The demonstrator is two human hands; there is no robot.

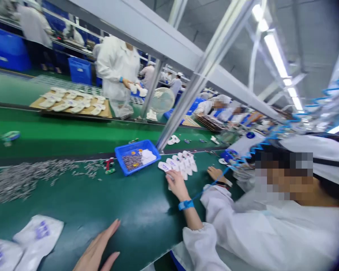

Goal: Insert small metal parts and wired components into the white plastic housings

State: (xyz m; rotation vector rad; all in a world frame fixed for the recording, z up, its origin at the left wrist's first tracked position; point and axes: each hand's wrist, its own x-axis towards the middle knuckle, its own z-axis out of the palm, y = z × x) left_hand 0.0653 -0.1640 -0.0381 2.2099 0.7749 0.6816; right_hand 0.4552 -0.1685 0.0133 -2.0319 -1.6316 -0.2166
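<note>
At the bottom of the head view is my left hand (97, 248), above the green bench (135, 203). Its fingers are stretched out, the thumb stands apart, and I see nothing held. To its left lie white shaped pieces with purple print (39, 235), the nearest things to it; the frame's edge cuts some off. My right hand is out of the picture. A co-worker's hand (176, 184), with a blue wrist strap, touches a row of similar white pieces (183, 163). That person's other hand (214, 174) rests on the bench beyond.
A blue tray (124, 171) holds small dark parts and white pieces. Loose grey parts (31, 178) lie heaped at left. Behind runs a green belt (73, 131) with small items. A metal post (183, 101) rises there. A co-worker (271, 222) sits close on the right.
</note>
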